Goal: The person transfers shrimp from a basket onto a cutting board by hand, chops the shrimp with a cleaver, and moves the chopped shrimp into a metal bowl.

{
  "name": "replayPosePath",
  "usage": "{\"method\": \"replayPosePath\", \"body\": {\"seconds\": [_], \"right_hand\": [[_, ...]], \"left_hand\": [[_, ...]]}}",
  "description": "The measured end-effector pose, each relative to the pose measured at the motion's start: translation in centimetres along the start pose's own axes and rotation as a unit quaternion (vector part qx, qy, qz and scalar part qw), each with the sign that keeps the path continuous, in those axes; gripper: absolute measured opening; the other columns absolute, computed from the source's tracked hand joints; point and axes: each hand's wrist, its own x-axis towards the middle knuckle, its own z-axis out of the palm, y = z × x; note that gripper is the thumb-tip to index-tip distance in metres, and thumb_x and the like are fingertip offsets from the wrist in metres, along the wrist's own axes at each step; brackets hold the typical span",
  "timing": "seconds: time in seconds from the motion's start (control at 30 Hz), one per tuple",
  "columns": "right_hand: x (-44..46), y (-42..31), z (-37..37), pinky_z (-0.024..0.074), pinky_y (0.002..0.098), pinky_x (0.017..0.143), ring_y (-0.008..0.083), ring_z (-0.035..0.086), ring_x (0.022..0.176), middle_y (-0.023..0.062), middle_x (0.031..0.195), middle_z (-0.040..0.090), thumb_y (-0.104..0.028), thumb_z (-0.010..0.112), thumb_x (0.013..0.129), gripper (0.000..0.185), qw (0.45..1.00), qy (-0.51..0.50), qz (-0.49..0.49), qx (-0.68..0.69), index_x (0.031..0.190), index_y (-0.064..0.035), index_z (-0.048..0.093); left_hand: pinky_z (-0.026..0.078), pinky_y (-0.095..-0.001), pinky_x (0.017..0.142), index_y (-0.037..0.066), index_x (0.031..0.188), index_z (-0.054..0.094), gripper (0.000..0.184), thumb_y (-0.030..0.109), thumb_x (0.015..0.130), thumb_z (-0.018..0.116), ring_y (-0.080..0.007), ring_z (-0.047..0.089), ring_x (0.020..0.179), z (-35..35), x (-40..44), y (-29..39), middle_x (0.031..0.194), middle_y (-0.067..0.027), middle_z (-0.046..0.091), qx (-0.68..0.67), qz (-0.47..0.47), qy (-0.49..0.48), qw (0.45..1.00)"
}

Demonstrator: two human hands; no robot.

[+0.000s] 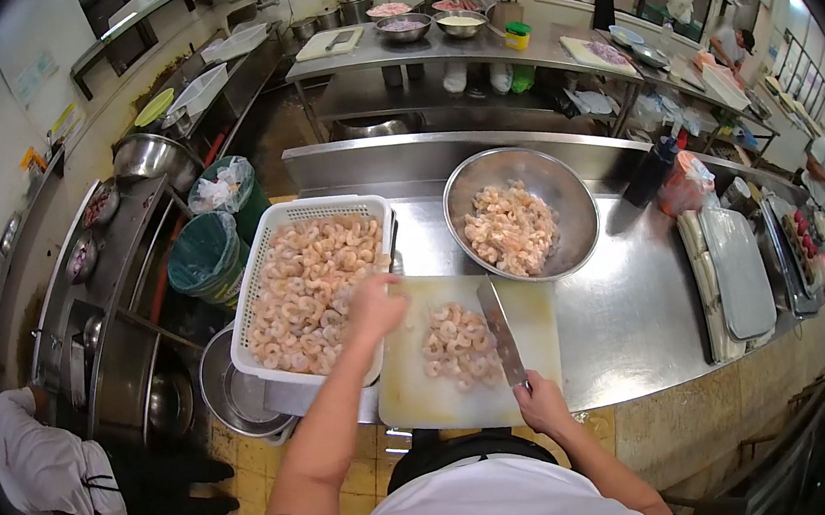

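My right hand is wrapped round the handle of a cleaver. The blade stands at the right side of a pile of peeled shrimp on a pale cutting board. My left hand hovers by the right rim of a white perforated basket, close to the board's left edge. It is smeared, and whether its fingers hold anything does not show. Many whole peeled shrimp fill the basket. Beyond the board, a large steel bowl contains a heap of shrimp pieces.
A raised steel ledge bounds the counter's far side. A dark bottle and stacked trays are on the right. Lined bins and a steel pot stand left. Co-workers are at the far table and lower left.
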Motion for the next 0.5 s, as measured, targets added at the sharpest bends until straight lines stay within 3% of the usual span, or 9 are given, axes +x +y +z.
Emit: {"method": "replayPosePath", "body": {"seconds": [0.07,0.17,0.27,0.37,0.5], "right_hand": [[-0.2,-0.4,-0.2,0.0496,0.0528,0.068,0.0495,0.066,0.074,0.0319,0.077,0.065,-0.022,0.063,0.099,0.029,1.0,-0.003,0.011,0.006,0.102,0.0067,0.062],[-0.3,-0.2,-0.1,0.0499,0.0531,0.069,0.0501,0.066,0.076,0.0323,0.079,0.065,-0.022,0.063,0.099,0.029,1.0,-0.003,0.017,-0.005,0.102,0.0069,0.062],[-0.2,-0.6,0.3,0.0502,0.0535,0.071,0.0509,0.066,0.078,0.0327,0.081,0.065,-0.022,0.063,0.099,0.029,1.0,0.013,0.018,0.004,0.101,0.0069,0.061],[-0.3,-0.8,0.4,0.0508,0.0534,0.072,0.0516,0.066,0.079,0.033,0.082,0.065,-0.023,0.063,0.099,0.029,1.0,0.015,0.026,-0.007,0.101,0.0066,0.061],[-0.3,-0.5,0.7,0.052,0.0526,0.073,0.0524,0.066,0.08,0.0331,0.083,0.065,-0.024,0.062,0.099,0.031,0.999,0.02,0.026,-0.024,0.102,0.0065,0.061]], "left_hand": [[0.049,-0.0435,0.113,0.017,0.14,0.071,0.07,0.038,0.074,0.083,-0.0388,0.061,0.133,-3.7,2.1,-3.1,0.144,-0.0263,0.063,0.047,-0.066,0.031,0.996],[0.042,-0.0456,0.122,0.016,0.159,0.052,0.098,0.044,0.07,0.083,-0.0413,0.045,0.15,-3.7,3.1,-8.4,0.163,-0.0308,0.042,0.112,-0.175,-0.059,0.976],[0.034,-0.046,0.127,0.017,0.168,0.036,0.113,0.05,0.07,0.082,-0.0427,0.029,0.159,-1.9,4.4,-8.8,0.173,-0.0304,0.02,0.071,-0.216,-0.138,0.964],[0.038,-0.0456,0.124,0.013,0.162,0.047,0.103,0.045,0.07,0.081,-0.0408,0.039,0.154,-1.3,4.1,-8.4,0.166,-0.0311,0.038,0.108,-0.193,-0.107,0.969],[0.053,-0.0442,0.106,0.007,0.146,0.062,0.079,0.032,0.074,0.082,-0.039,0.064,0.126,-0.2,5.0,-11.3,0.137,-0.0291,0.065,0.029,-0.179,-0.094,0.979]]}}
